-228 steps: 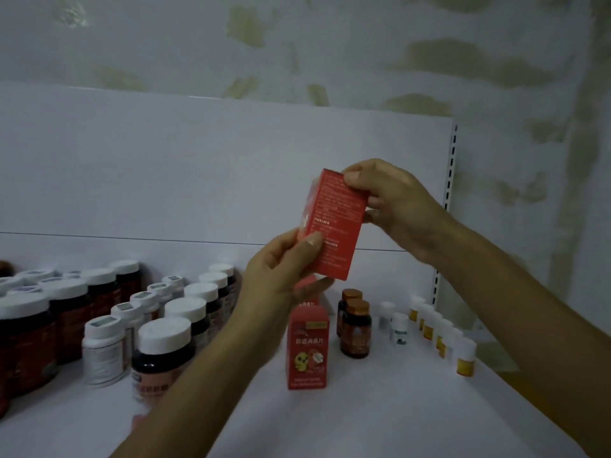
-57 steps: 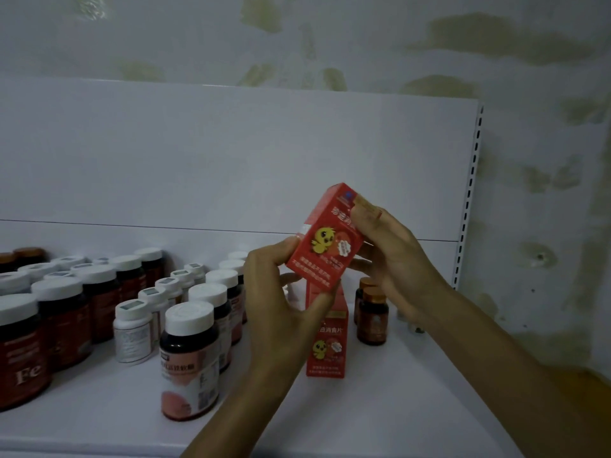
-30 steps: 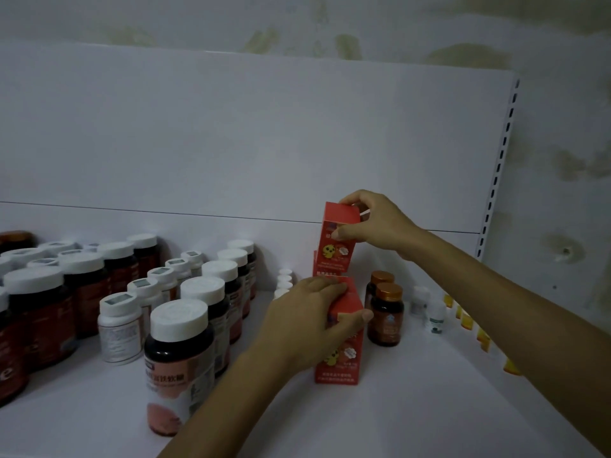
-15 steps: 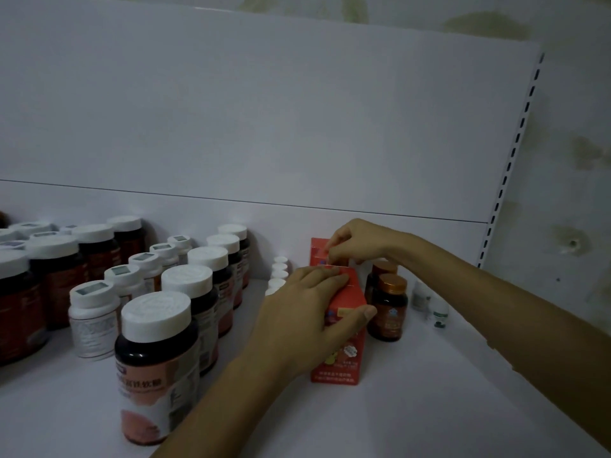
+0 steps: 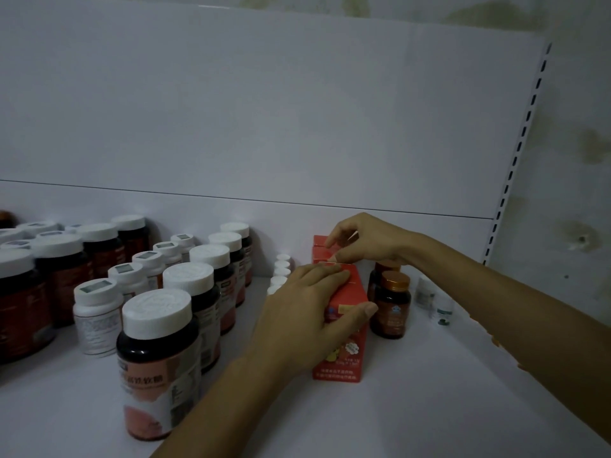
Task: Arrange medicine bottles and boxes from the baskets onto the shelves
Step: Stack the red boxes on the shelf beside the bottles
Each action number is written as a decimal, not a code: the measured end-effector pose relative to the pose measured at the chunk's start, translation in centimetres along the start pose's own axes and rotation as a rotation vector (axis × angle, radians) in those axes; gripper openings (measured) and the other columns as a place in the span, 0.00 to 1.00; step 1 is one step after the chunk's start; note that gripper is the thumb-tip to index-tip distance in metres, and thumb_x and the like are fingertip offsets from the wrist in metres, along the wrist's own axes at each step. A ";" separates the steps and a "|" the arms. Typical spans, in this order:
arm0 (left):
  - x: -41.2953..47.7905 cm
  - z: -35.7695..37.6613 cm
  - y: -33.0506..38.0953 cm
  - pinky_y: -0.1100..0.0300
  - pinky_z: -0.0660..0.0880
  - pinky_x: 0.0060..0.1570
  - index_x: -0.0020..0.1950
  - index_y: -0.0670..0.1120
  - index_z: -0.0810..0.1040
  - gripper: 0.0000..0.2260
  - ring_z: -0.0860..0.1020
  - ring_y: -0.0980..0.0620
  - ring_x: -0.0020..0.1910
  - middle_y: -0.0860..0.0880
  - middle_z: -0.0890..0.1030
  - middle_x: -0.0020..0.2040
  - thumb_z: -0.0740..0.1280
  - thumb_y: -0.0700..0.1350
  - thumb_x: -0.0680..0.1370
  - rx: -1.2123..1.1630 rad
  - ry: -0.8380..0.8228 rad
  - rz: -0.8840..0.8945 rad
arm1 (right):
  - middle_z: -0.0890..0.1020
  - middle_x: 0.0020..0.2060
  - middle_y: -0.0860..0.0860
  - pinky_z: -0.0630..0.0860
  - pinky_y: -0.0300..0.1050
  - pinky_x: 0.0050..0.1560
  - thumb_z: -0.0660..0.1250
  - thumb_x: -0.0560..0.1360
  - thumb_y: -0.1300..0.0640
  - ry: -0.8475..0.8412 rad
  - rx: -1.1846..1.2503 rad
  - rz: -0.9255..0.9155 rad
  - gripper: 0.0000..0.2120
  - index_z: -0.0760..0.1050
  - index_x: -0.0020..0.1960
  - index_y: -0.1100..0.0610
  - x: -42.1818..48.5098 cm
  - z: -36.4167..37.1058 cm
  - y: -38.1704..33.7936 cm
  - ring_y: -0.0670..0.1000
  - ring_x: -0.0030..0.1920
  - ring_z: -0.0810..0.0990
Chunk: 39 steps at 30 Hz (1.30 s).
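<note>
White shelf (image 5: 429, 408) holds three red boxes in a row; left hand (image 5: 307, 322) clamps front box (image 5: 344, 345), right hand (image 5: 367, 239) pinches rear box (image 5: 320, 241). Label writing unreadable.

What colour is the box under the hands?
Red box, with a small cartoon picture on its front; the head view shows it.

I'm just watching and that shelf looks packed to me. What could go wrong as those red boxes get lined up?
Two things, I think. The right hand is nudging the back red boxes close to the amber-capped bottles; a slip could tip one. The left hand grips the front red box, and its forearm passes near the big white-capped bottle at the shelf's front, which might get knocked off.
</note>
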<state>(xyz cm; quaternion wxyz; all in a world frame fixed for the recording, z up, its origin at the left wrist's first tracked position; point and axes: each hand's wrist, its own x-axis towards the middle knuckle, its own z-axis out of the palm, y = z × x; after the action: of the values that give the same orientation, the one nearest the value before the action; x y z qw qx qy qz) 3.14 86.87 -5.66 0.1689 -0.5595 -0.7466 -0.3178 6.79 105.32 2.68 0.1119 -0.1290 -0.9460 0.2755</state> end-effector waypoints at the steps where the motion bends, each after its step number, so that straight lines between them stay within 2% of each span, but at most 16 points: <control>1: 0.0 0.0 0.0 0.66 0.59 0.61 0.72 0.58 0.66 0.37 0.61 0.63 0.70 0.62 0.66 0.71 0.45 0.74 0.69 0.003 0.000 0.001 | 0.82 0.50 0.58 0.78 0.34 0.40 0.73 0.72 0.63 -0.006 0.004 -0.005 0.08 0.81 0.51 0.58 0.0 0.0 0.1 0.49 0.45 0.80; 4: 0.0 0.0 0.0 0.67 0.59 0.60 0.72 0.58 0.66 0.37 0.61 0.63 0.69 0.62 0.66 0.71 0.45 0.74 0.69 0.015 0.005 0.003 | 0.82 0.50 0.56 0.79 0.35 0.43 0.72 0.72 0.63 -0.057 -0.008 0.015 0.07 0.82 0.50 0.57 0.0 -0.5 0.2 0.49 0.46 0.80; 7: 0.0 0.0 -0.1 0.66 0.61 0.60 0.72 0.58 0.67 0.37 0.62 0.63 0.69 0.62 0.67 0.71 0.45 0.74 0.69 0.017 0.020 -0.003 | 0.83 0.51 0.52 0.80 0.41 0.51 0.71 0.73 0.61 -0.088 0.015 0.037 0.07 0.82 0.50 0.55 0.0 -0.9 0.5 0.48 0.52 0.81; 10: 0.0 0.0 0.1 0.64 0.62 0.63 0.72 0.58 0.66 0.36 0.63 0.62 0.69 0.61 0.66 0.71 0.49 0.74 0.70 -0.018 0.014 -0.015 | 0.83 0.49 0.48 0.80 0.46 0.52 0.70 0.74 0.54 0.029 0.021 0.047 0.06 0.82 0.49 0.55 0.8 -1.0 0.3 0.47 0.52 0.80; 12: 0.0 0.0 0.2 0.65 0.61 0.62 0.71 0.58 0.67 0.35 0.64 0.62 0.69 0.62 0.66 0.71 0.49 0.74 0.70 -0.048 0.025 -0.014 | 0.82 0.44 0.50 0.78 0.46 0.46 0.70 0.74 0.48 0.189 -0.022 0.094 0.11 0.80 0.46 0.57 2.0 -0.6 0.0 0.50 0.46 0.80; 14: -0.1 0.0 0.3 0.67 0.62 0.62 0.71 0.58 0.67 0.35 0.63 0.65 0.67 0.63 0.65 0.71 0.47 0.74 0.70 -0.121 0.057 -0.003 | 0.80 0.39 0.51 0.75 0.47 0.41 0.67 0.72 0.38 0.294 -0.286 0.180 0.22 0.76 0.44 0.58 3.6 0.3 -0.4 0.53 0.43 0.79; 17: -0.1 -0.2 0.0 0.62 0.63 0.67 0.73 0.57 0.64 0.34 0.62 0.65 0.69 0.61 0.65 0.71 0.45 0.72 0.73 -0.260 0.136 0.041 | 0.80 0.48 0.55 0.72 0.46 0.45 0.62 0.69 0.28 0.235 -0.501 0.305 0.33 0.76 0.51 0.58 5.3 2.0 -1.2 0.56 0.50 0.79; 19: -0.1 -0.3 -0.6 0.64 0.63 0.66 0.73 0.56 0.64 0.31 0.66 0.61 0.69 0.56 0.70 0.70 0.44 0.70 0.76 -0.286 0.244 0.084 | 0.79 0.55 0.57 0.72 0.46 0.47 0.65 0.71 0.32 0.187 -0.520 0.340 0.31 0.75 0.56 0.59 5.9 2.4 -1.6 0.58 0.54 0.78; 21: -0.1 -0.4 -1.0 0.70 0.62 0.64 0.72 0.55 0.65 0.28 0.68 0.61 0.67 0.57 0.71 0.68 0.44 0.67 0.78 -0.272 0.336 0.121 | 0.80 0.53 0.56 0.73 0.45 0.42 0.67 0.72 0.39 0.207 -0.513 0.339 0.22 0.75 0.50 0.58 6.2 2.3 -1.9 0.57 0.49 0.79; 23: -0.2 -0.5 -1.0 0.73 0.63 0.60 0.71 0.51 0.67 0.29 0.69 0.60 0.64 0.57 0.71 0.65 0.44 0.66 0.79 -0.226 0.365 0.137 | 0.82 0.47 0.55 0.71 0.42 0.35 0.69 0.69 0.43 0.311 -0.471 0.315 0.17 0.72 0.40 0.58 6.2 1.8 -2.4 0.55 0.41 0.78; 26: -0.3 -0.4 -1.0 0.67 0.67 0.55 0.70 0.48 0.69 0.30 0.72 0.57 0.61 0.52 0.75 0.63 0.46 0.65 0.79 -0.167 0.356 0.138 | 0.78 0.37 0.52 0.68 0.40 0.30 0.68 0.69 0.42 0.477 -0.421 0.238 0.18 0.68 0.36 0.56 5.0 -0.5 -4.4 0.54 0.36 0.75; 28: -0.2 -0.4 -1.0 0.64 0.67 0.56 0.69 0.48 0.70 0.29 0.71 0.58 0.62 0.50 0.75 0.64 0.47 0.65 0.79 -0.159 0.389 0.124 | 0.74 0.33 0.50 0.65 0.40 0.29 0.67 0.70 0.41 0.561 -0.413 0.167 0.19 0.69 0.38 0.56 3.3 -2.5 -6.2 0.52 0.34 0.73; 30: -0.3 -0.3 -1.0 0.62 0.65 0.59 0.70 0.47 0.68 0.27 0.66 0.61 0.65 0.49 0.73 0.67 0.50 0.64 0.79 -0.151 0.434 0.100 | 0.75 0.35 0.49 0.68 0.42 0.31 0.67 0.71 0.42 0.629 -0.355 0.073 0.17 0.70 0.43 0.56 0.9 -4.0 -7.6 0.50 0.35 0.75; 33: -0.4 -0.6 -0.7 0.60 0.60 0.65 0.72 0.50 0.63 0.27 0.60 0.61 0.70 0.51 0.64 0.73 0.56 0.61 0.77 -0.210 0.524 0.041 | 0.79 0.43 0.49 0.78 0.47 0.41 0.70 0.72 0.47 0.653 -0.052 -0.129 0.12 0.71 0.45 0.52 -3.6 -4.9 -8.0 0.50 0.42 0.79; 36: -0.3 -2.5 1.3 0.54 0.58 0.69 0.73 0.59 0.58 0.28 0.56 0.59 0.74 0.54 0.57 0.76 0.58 0.65 0.74 -0.387 0.638 0.004 | 0.83 0.42 0.54 0.82 0.50 0.47 0.70 0.74 0.53 0.563 0.268 -0.278 0.08 0.72 0.44 0.54 -8.6 -4.8 -7.8 0.55 0.44 0.83; 39: -0.3 -5.3 4.3 0.57 0.65 0.67 0.69 0.68 0.57 0.30 0.62 0.63 0.72 0.62 0.62 0.73 0.62 0.68 0.69 -0.669 0.537 -0.030 | 0.84 0.36 0.48 0.82 0.43 0.43 0.68 0.74 0.54 0.497 0.420 -0.350 0.06 0.72 0.44 0.55 -12.2 -4.5 -8.2 0.49 0.42 0.84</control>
<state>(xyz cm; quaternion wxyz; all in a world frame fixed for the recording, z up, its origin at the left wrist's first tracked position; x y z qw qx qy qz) 6.73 83.88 -0.62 0.1617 -0.4698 -0.5400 -0.6794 18.09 97.08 9.19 0.4077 -0.0024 -0.8206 0.4004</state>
